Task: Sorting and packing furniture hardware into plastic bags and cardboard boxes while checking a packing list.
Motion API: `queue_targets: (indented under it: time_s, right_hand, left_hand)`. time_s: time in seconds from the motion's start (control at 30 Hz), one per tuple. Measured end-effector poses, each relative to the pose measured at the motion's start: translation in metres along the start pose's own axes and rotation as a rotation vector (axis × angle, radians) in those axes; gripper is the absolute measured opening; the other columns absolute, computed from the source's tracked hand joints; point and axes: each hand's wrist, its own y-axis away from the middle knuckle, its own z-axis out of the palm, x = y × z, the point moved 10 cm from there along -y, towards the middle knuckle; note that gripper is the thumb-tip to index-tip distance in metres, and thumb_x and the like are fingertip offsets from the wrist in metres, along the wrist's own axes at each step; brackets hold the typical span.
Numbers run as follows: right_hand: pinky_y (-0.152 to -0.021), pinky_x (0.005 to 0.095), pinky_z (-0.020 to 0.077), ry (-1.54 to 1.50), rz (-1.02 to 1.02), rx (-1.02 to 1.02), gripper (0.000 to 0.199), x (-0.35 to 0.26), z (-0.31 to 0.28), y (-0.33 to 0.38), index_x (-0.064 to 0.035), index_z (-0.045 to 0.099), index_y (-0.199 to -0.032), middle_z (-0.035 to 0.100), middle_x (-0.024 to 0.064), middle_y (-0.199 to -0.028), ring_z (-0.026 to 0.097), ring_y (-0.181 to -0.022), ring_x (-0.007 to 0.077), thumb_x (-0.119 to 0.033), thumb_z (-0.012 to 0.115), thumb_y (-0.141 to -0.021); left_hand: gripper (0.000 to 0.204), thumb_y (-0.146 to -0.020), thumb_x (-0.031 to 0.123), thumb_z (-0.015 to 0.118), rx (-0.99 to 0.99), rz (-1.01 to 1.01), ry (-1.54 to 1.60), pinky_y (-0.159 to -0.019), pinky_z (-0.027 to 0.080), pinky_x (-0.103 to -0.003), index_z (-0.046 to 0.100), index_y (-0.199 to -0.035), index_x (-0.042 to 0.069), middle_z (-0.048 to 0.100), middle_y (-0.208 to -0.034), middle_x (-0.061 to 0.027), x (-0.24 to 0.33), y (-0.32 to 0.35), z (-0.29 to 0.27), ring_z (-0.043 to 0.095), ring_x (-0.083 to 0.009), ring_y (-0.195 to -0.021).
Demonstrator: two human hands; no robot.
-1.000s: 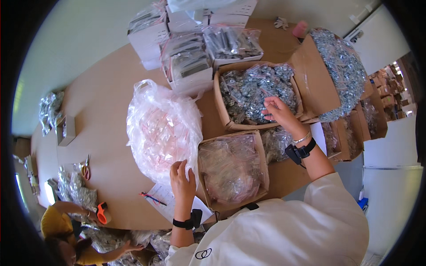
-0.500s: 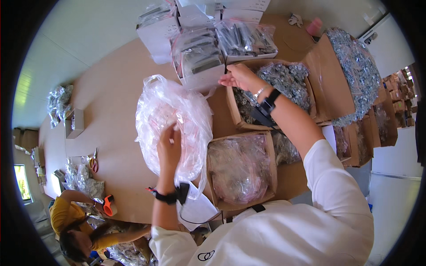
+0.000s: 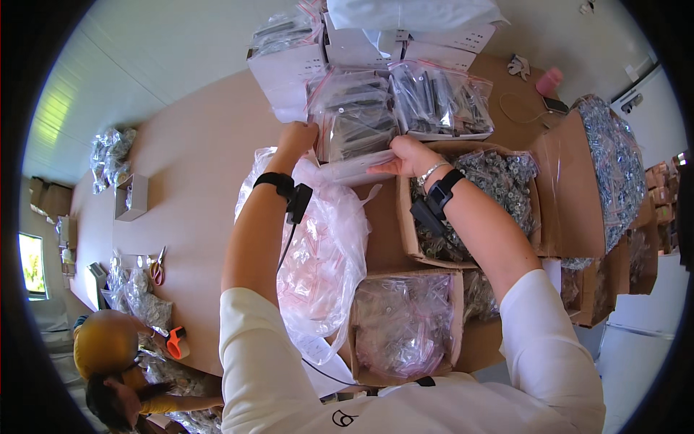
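Observation:
A white box (image 3: 358, 169) full of clear zip bags with dark strips stands between my hands. My left hand (image 3: 298, 137) is closed at its near left corner, the fingertips partly hidden. At the near right corner, my right hand (image 3: 409, 156) grips the box with the thumb on top and fingers stretched along the front. Below my left forearm lies a large, thin plastic sack (image 3: 318, 253) of small red-edged zip bags. Beside my right wrist is a cardboard box (image 3: 407, 217) of bagged metal hardware.
Another white box of bagged strips (image 3: 441, 101) adjoins on the right, with stacked white boxes (image 3: 289, 79) behind. A carton of clear bags (image 3: 457, 318) sits near my body. Scissors (image 3: 157, 266) and an orange tape dispenser (image 3: 176, 342) lie left, near a co-worker (image 3: 108, 347).
My left hand has left the plastic sack and moved forward to the white box. My right hand has come onto the box's right corner. The view has shifted.

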Motion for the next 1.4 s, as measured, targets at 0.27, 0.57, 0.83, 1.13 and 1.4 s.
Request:
queue_targets:
  time_s: [0.27,0.57,0.83,1.13,1.4]
  right_hand:
    - [-0.069,0.0476,0.0609,-0.046,-0.031,0.135,0.035,0.033,-0.019,0.02,0.0125,0.039,-0.12,0.051,0.0297,-0.117,0.06,-0.095,0.0475,-0.002,0.028,-0.09]
    - [-0.074,0.0394,0.0601,0.208,-0.248,-0.035,0.038,0.033,0.011,0.139,0.0011,0.044,-0.127,0.059,0.0199,-0.114,0.066,-0.092,0.0347,-0.005,0.031,-0.091]
    - [-0.069,0.0378,0.0611,0.353,-0.221,0.002,0.037,0.096,-0.029,0.298,0.002,0.048,-0.122,0.062,0.0168,-0.103,0.068,-0.082,0.0284,-0.004,0.035,-0.087]
    - [-0.062,0.0318,0.0605,0.657,-0.073,0.057,0.038,0.177,-0.123,0.38,-0.0026,0.052,-0.122,0.063,0.0077,-0.098,0.065,-0.076,0.018,-0.007,0.041,-0.085]
    - [-0.061,0.0329,0.0599,0.902,0.073,-0.095,0.037,0.195,-0.149,0.374,-0.0006,0.055,-0.118,0.063,0.0077,-0.094,0.065,-0.076,0.0183,-0.008,0.044,-0.083]
  left_hand:
    - [0.03,-0.084,0.016,0.046,0.127,0.559,-0.731,-0.068,0.051,-0.049,0.067,-0.075,-0.002,0.065,-0.083,-0.0247,0.016,0.035,0.036,0.064,-0.0404,-0.076]
    - [0.028,-0.083,0.016,0.05,0.454,0.543,-0.269,-0.057,0.045,-0.049,0.059,-0.063,-0.002,0.059,-0.067,-0.0226,0.078,0.216,-0.058,0.057,-0.0409,-0.063]
    - [0.031,-0.084,0.018,0.051,0.365,0.215,-0.074,-0.06,0.047,-0.05,0.061,-0.066,-0.006,0.057,-0.065,-0.0279,0.09,0.402,-0.025,0.058,-0.0446,-0.061]
    - [0.03,-0.084,0.015,0.051,0.161,-0.106,0.396,-0.054,0.05,-0.041,0.061,-0.064,-0.005,0.058,-0.055,-0.0216,0.054,0.554,0.116,0.061,-0.0355,-0.052]
    - [0.034,-0.088,0.015,0.05,0.054,-0.337,0.757,-0.051,0.053,-0.032,0.062,-0.066,-0.008,0.061,-0.052,-0.016,0.034,0.612,0.229,0.066,-0.0229,-0.051]
